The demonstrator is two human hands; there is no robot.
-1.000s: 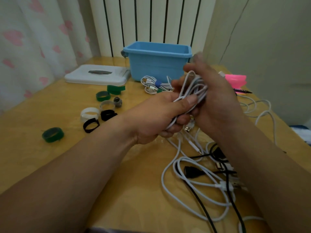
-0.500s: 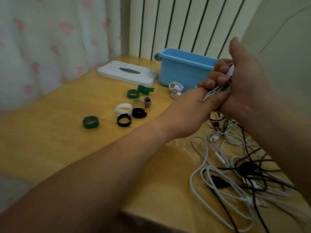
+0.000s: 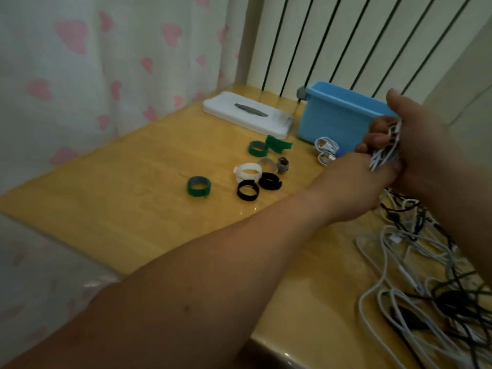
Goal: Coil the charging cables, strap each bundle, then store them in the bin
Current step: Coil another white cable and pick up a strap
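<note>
My left hand [image 3: 356, 187] and my right hand [image 3: 423, 145] both grip a coiled white cable [image 3: 384, 155] above the table, at the right of the view. Behind them stands the blue bin [image 3: 338, 115]. A strapped white cable bundle [image 3: 326, 150] lies in front of the bin. Several rolled straps lie on the table to the left: a green strap [image 3: 198, 186], a white strap [image 3: 249, 171], a black strap [image 3: 247, 191], and another green strap [image 3: 257, 148]. A tangle of white and black cables [image 3: 415, 265] covers the near right of the table.
A white lid [image 3: 247, 114] with a grey handle lies at the back of the wooden table [image 3: 119, 209]. A curtain with pink hearts hangs on the left, a ribbed radiator behind the bin. The table's near edge runs across the lower left.
The view has swung left, so hands and bin now sit at the right. Both hands still hold the white coil, now raised in front of the bin.
</note>
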